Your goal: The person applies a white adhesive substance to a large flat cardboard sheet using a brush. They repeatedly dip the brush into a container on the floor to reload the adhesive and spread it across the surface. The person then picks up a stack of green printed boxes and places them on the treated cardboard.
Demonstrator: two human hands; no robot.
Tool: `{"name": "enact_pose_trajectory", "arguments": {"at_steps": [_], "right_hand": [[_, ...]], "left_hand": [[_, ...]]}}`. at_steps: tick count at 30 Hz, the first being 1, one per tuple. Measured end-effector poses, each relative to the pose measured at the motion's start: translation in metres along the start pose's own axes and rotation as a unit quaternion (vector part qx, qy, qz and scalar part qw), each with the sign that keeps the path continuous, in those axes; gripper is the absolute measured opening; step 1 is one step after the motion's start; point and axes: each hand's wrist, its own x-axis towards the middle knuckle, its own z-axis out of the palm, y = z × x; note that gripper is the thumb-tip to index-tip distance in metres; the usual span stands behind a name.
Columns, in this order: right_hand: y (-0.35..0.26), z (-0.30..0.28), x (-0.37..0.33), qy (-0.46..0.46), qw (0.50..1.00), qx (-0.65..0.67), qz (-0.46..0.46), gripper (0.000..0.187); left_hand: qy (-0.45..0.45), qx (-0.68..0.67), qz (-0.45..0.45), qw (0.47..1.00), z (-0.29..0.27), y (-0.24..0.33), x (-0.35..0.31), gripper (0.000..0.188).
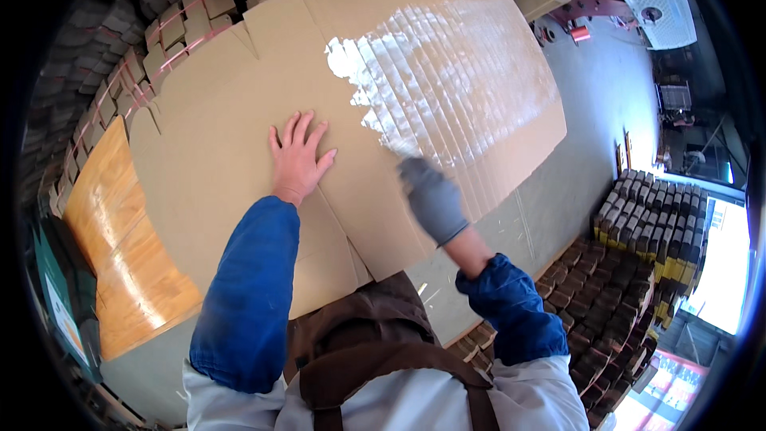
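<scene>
A large sheet of brown cardboard (pixel 215 96) lies flat in front of me. Wet white paste (pixel 375 72) coats a row of overlapping cardboard strips (pixel 479 72) on its right part, thick at the left edge and thinner toward the right. My bare left hand (pixel 297 156) presses flat on the plain cardboard, fingers spread. My right hand (pixel 433 199), in a grey glove, is closed at the lower edge of the paste. Motion blurs its fingertips, and the pale thing at them is too smeared to name.
Under the cardboard's left side shows a wooden board (pixel 132 231). Strapped cardboard bundles (pixel 183 28) are piled along the far left. Dark stacked pieces (pixel 594 295) stand at the lower right, beside more stacks with yellow bands (pixel 650 219). A white perforated chair (pixel 650 4) is at the far right.
</scene>
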Motion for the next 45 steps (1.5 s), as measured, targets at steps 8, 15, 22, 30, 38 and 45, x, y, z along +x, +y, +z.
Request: {"name": "enact_pose_trajectory", "arguments": {"at_steps": [8, 15, 22, 30, 38, 45], "right_hand": [[-0.001, 0.004, -0.034, 0.012, 0.998, -0.009, -0.055, 0.019], [0.004, -0.007, -0.060, -0.019, 0.999, 0.021, -0.041, 0.027], [0.044, -0.047, -0.030, 0.002, 0.993, 0.111, 0.035, 0.027], [0.071, -0.051, -0.037, -0.068, 0.996, 0.025, -0.048, 0.024], [0.073, -0.050, -0.044, -0.134, 0.989, -0.017, -0.069, 0.015], [0.099, -0.032, -0.053, -0.079, 0.995, -0.048, -0.026, 0.019]], "left_hand": [[0.030, 0.011, 0.008, 0.999, 0.004, -0.001, 0.005, 0.055], [0.018, 0.017, 0.011, 1.000, 0.004, 0.001, 0.000, 0.054], [0.031, 0.036, 0.009, 0.999, 0.003, -0.004, 0.002, 0.054], [0.044, 0.027, 0.017, 0.999, 0.010, -0.003, -0.001, 0.053], [0.033, 0.045, 0.021, 0.998, 0.012, -0.006, -0.004, 0.054], [0.033, 0.041, 0.021, 0.998, 0.013, -0.001, 0.002, 0.054]]}}
